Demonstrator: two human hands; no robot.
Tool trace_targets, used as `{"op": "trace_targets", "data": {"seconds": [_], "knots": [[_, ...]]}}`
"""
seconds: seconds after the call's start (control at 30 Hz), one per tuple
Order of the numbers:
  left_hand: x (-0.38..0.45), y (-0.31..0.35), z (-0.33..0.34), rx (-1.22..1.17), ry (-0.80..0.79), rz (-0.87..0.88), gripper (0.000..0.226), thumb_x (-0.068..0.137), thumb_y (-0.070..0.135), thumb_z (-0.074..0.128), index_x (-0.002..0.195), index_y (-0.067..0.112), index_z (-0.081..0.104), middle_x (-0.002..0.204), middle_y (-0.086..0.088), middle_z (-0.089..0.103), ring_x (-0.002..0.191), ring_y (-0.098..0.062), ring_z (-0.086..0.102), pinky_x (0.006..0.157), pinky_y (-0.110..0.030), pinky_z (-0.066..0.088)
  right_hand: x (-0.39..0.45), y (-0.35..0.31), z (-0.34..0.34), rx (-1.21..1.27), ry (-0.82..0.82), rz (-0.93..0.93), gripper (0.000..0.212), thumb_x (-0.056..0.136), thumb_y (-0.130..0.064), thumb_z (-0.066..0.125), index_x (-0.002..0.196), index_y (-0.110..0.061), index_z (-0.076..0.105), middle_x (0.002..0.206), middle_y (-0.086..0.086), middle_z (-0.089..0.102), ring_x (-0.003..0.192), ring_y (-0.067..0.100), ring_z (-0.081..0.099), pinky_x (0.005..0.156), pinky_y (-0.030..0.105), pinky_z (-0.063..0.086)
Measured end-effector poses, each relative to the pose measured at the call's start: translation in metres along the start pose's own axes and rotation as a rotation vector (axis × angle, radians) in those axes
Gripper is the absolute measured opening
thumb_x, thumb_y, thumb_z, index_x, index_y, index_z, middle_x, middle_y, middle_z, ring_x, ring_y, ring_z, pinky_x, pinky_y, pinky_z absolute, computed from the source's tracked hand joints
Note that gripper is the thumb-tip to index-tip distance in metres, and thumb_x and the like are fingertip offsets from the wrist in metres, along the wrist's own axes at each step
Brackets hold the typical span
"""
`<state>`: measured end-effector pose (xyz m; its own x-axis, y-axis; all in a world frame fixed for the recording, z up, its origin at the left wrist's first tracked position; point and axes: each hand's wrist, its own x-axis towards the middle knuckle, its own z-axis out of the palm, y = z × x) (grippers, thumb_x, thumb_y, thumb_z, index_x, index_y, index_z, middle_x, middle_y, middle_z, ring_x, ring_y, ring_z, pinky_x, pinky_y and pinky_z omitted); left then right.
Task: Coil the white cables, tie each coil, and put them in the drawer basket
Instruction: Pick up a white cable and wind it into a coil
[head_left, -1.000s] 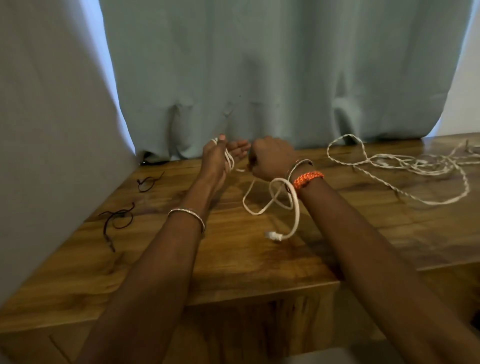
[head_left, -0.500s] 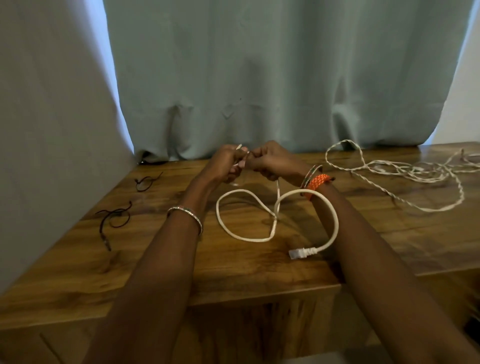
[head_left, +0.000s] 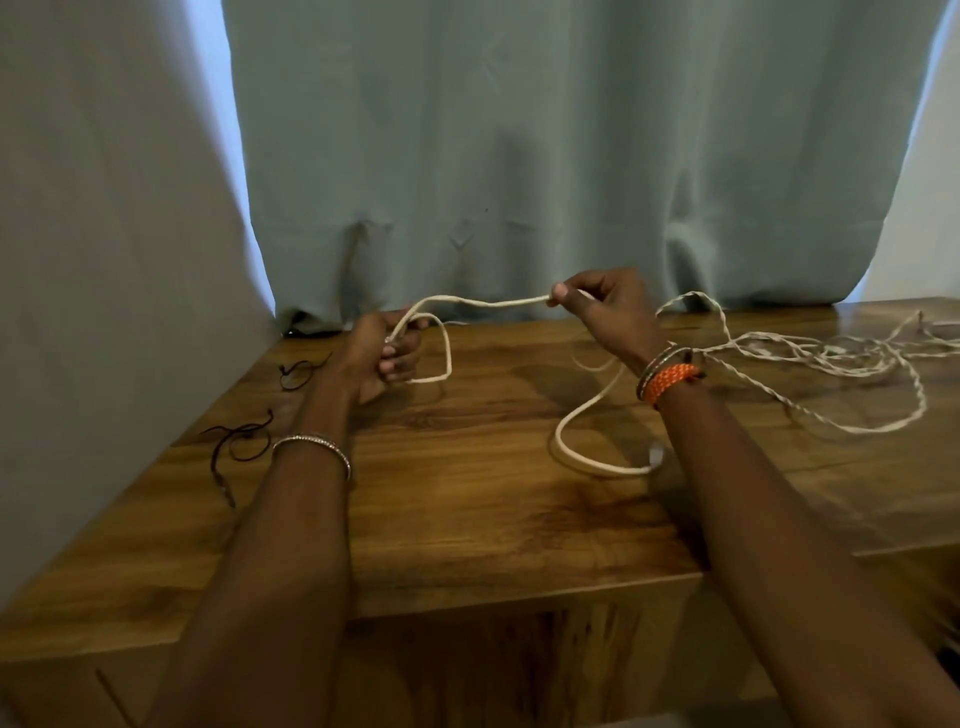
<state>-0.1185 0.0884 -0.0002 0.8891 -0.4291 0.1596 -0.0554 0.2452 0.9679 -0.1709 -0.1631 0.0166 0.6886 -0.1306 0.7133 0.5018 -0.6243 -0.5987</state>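
Observation:
My left hand (head_left: 382, 351) grips one end of a smooth white cable (head_left: 488, 303) with a small loop hanging beside its fingers. My right hand (head_left: 602, 304) pinches the same cable further along, and the stretch between the two hands is held above the wooden table (head_left: 467, 499). Below my right wrist the cable drops in a curve to the table, and its white plug (head_left: 656, 455) lies beside my right forearm. A second, twisted white cable (head_left: 810, 358) lies loose and tangled on the table at the right. No drawer basket is in view.
Two thin black ties lie on the table's left side, one (head_left: 241, 441) near my left wrist, one (head_left: 298, 370) further back. A pale blue curtain (head_left: 519, 156) hangs behind the table. The table's front edge runs below my forearms.
My hands were together at the middle; they have drawn apart, stretching the white cable between them. The loops that lay on the table have been pulled up, and the plug slid right.

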Motion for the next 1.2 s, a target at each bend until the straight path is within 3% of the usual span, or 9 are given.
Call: {"op": "trace_targets", "data": {"seconds": [0.13, 0.3, 0.4, 0.53, 0.63, 0.73, 0.93, 1.07, 1.2], "knots": [[0.0, -0.001, 0.005, -0.007, -0.053, -0.037, 0.031, 0.093, 0.013, 0.022, 0.075, 0.009, 0.047, 0.032, 0.007, 0.028, 0.024, -0.006, 0.024, 0.033, -0.011, 0.019, 0.0, 0.006, 0.004, -0.234, 0.016, -0.002, 0.02, 0.086, -0.035, 0.064, 0.08, -0.019, 0.075, 0.068, 0.002, 0.068, 0.066, 0.014, 0.059, 0.062, 0.028, 0.043], [0.0, -0.002, 0.01, -0.04, -0.096, -0.067, 0.049, 0.095, 0.051, 0.028, 0.074, 0.012, 0.047, 0.035, 0.008, 0.027, 0.027, -0.004, 0.023, 0.033, -0.011, 0.02, -0.001, 0.004, 0.005, -0.511, -0.012, -0.032, 0.024, 0.088, -0.037, 0.059, 0.086, -0.018, 0.074, 0.08, 0.005, 0.071, 0.079, 0.024, 0.062, 0.063, 0.028, 0.04], [0.001, -0.003, 0.017, -0.08, -0.13, -0.048, 0.038, 0.101, 0.037, 0.027, 0.076, 0.014, 0.043, 0.035, 0.008, 0.027, 0.024, 0.0, 0.022, 0.03, -0.008, 0.017, -0.005, 0.011, 0.015, -0.585, -0.061, -0.006, 0.019, 0.088, -0.025, 0.053, 0.091, -0.015, 0.07, 0.09, 0.01, 0.07, 0.089, 0.032, 0.062, 0.064, 0.029, 0.037], [0.003, -0.001, 0.032, -0.169, -0.19, -0.052, 0.036, 0.101, 0.03, 0.024, 0.074, 0.013, 0.041, 0.034, 0.01, 0.028, 0.023, 0.0, 0.022, 0.029, -0.01, 0.014, -0.008, -0.003, 0.031, -0.383, -0.074, -0.02, 0.023, 0.093, -0.028, 0.048, 0.095, -0.014, 0.066, 0.089, 0.008, 0.068, 0.083, 0.027, 0.061, 0.067, 0.032, 0.043], [0.004, -0.002, 0.045, -0.258, -0.236, -0.051, 0.035, 0.101, 0.025, 0.023, 0.072, 0.013, 0.039, 0.035, 0.009, 0.03, 0.024, -0.001, 0.025, 0.027, -0.013, 0.019, -0.013, -0.02, 0.045, -0.198, -0.253, -0.068, 0.032, 0.095, -0.041, 0.047, 0.095, -0.013, 0.063, 0.08, 0.006, 0.066, 0.07, 0.022, 0.059, 0.064, 0.036, 0.046], [0.002, -0.001, 0.051, -0.422, -0.289, -0.024, 0.02, 0.089, 0.017, 0.043, 0.07, 0.011, 0.042, 0.04, 0.007, 0.035, 0.028, -0.003, 0.032, 0.03, -0.015, 0.029, -0.015, -0.023, 0.047, -0.079, -0.345, -0.055, 0.022, 0.094, -0.026, 0.054, 0.108, -0.012, 0.061, 0.075, -0.001, 0.062, 0.056, 0.005, 0.054, 0.057, 0.025, 0.045], [-0.003, 0.008, 0.054, -0.599, -0.383, 0.075, 0.012, 0.07, 0.016, 0.06, 0.062, 0.008, 0.055, 0.046, 0.008, 0.017, 0.034, -0.005, 0.011, 0.027, -0.017, 0.025, -0.018, -0.022, 0.035, 0.322, -0.475, 0.14, 0.026, 0.094, -0.02, 0.057, 0.068, -0.018, 0.058, 0.049, -0.004, 0.055, 0.034, 0.005, 0.035, 0.036, 0.015, 0.027], [-0.006, 0.013, 0.054, -0.473, -0.497, -0.014, 0.016, 0.073, 0.021, 0.057, 0.063, 0.009, 0.054, 0.038, 0.007, 0.02, 0.031, -0.006, 0.012, 0.027, -0.014, 0.022, -0.022, -0.026, 0.04, -0.009, -0.376, -0.047, 0.031, 0.089, -0.021, 0.064, 0.059, -0.016, 0.057, 0.052, -0.001, 0.059, 0.049, 0.008, 0.053, 0.052, 0.026, 0.041], [-0.006, 0.016, 0.045, -0.384, -0.589, -0.069, 0.019, 0.075, 0.023, 0.059, 0.061, 0.012, 0.053, 0.038, 0.007, 0.033, 0.031, -0.005, 0.025, 0.033, -0.017, 0.032, -0.024, -0.029, 0.04, -0.501, -0.255, -0.287, 0.019, 0.09, -0.027, 0.059, 0.094, -0.01, 0.066, 0.089, 0.017, 0.068, 0.084, 0.036, 0.061, 0.063, 0.036, 0.038]]}}
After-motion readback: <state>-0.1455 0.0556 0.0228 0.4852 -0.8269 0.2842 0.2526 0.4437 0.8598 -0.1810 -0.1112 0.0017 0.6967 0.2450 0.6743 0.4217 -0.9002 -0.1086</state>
